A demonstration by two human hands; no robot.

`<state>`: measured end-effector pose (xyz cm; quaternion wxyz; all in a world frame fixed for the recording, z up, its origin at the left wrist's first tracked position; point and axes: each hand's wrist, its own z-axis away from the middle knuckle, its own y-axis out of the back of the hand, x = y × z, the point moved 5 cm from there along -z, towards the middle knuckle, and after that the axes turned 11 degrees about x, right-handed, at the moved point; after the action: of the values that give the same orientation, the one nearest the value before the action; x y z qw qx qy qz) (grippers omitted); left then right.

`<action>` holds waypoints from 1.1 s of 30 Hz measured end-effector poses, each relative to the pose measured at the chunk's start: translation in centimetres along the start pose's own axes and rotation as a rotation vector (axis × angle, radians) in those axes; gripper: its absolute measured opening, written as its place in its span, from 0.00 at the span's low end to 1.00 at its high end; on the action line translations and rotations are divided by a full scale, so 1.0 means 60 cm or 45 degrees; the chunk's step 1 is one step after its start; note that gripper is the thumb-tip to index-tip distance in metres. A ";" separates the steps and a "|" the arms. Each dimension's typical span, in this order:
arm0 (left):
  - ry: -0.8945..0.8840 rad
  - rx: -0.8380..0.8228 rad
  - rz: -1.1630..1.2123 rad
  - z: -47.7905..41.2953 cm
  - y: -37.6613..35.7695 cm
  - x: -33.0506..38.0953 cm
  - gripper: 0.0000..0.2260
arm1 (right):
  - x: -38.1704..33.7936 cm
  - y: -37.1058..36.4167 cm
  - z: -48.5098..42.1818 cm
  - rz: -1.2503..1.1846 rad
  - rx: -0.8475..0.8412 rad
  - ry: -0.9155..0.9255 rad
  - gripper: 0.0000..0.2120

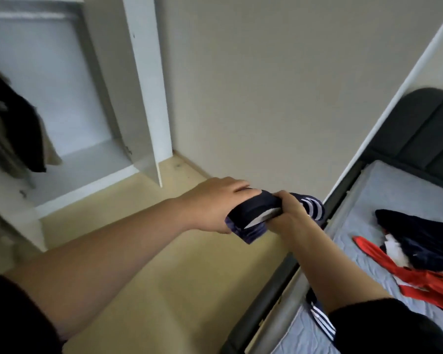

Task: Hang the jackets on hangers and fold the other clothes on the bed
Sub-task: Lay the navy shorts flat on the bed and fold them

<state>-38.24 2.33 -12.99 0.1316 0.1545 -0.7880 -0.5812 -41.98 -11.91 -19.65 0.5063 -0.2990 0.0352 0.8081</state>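
Gripping a bundled navy garment with white stripes (251, 221) at frame centre, both hands are clenched on it. The left hand (215, 203) grasps its 9 o'clock end and the right hand (290, 209) its 3 o'clock end, above the floor (164, 290). At 4 o'clock, heaped clothes (420, 241) lie on the bed (368, 190). At 9 o'clock, a dark jacket (10, 129) hangs in the open wardrobe (149, 85).

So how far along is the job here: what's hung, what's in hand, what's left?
Done, apparently: dark and beige garments hang in the open wardrobe. In hand: the left hand and right hand both grip a bundled navy striped garment. Left: a loose heap of navy, white and red clothes lies unfolded on the bed, plus another striped piece at its near edge.
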 end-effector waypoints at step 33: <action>1.132 0.429 -0.007 -0.125 0.106 -1.179 0.12 | -0.173 -1.255 -0.285 1.857 -1.329 1.791 0.51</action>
<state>28.98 25.58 -6.69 0.4277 0.4094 -0.7382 -0.3232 32.08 10.14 -9.74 -0.4023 -0.7681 0.1362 0.4792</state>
